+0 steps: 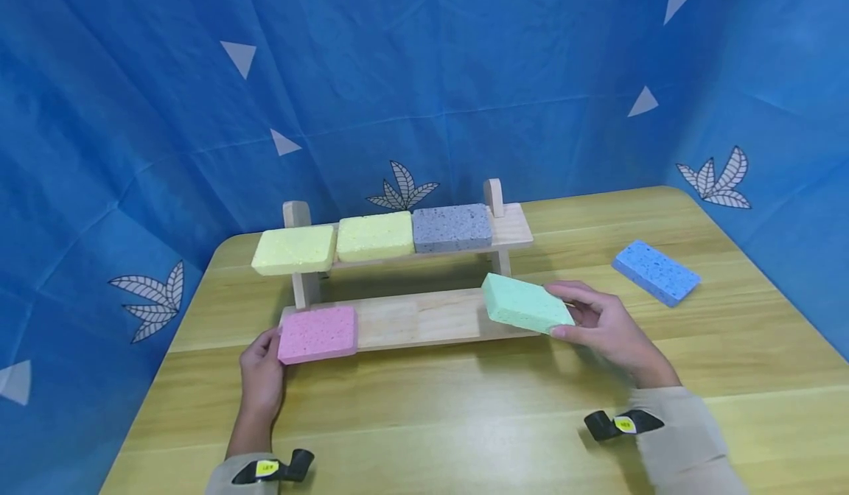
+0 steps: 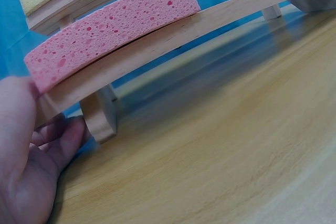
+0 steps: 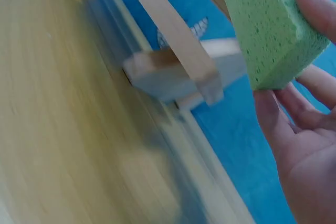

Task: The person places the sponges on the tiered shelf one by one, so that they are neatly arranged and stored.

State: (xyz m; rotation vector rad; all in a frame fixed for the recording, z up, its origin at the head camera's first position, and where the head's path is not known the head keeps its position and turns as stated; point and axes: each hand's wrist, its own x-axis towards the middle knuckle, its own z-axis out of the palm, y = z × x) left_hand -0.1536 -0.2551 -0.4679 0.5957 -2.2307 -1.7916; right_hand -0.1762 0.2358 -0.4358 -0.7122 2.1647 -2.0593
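A light green sponge (image 1: 527, 303) is held at its right end by my right hand (image 1: 600, 325), tilted above the right part of the lower board. In the right wrist view the thumb and fingers pinch the green sponge (image 3: 273, 30) from both sides. My left hand (image 1: 261, 373) grips the left end of the two-tier wooden shelf (image 1: 424, 318). The left wrist view has its thumb at the end of the pink sponge (image 2: 113, 32) and its fingers under the lower board (image 2: 126, 59). That pink sponge lies flat on the lower board's left end.
On the upper board sit two pale yellow sponges (image 1: 295, 250) (image 1: 375, 235) and a grey sponge (image 1: 452, 227). A blue sponge (image 1: 655, 272) lies on the wooden table (image 1: 451, 421), right of the shelf. Behind the table hangs a blue patterned cloth (image 1: 424, 75).
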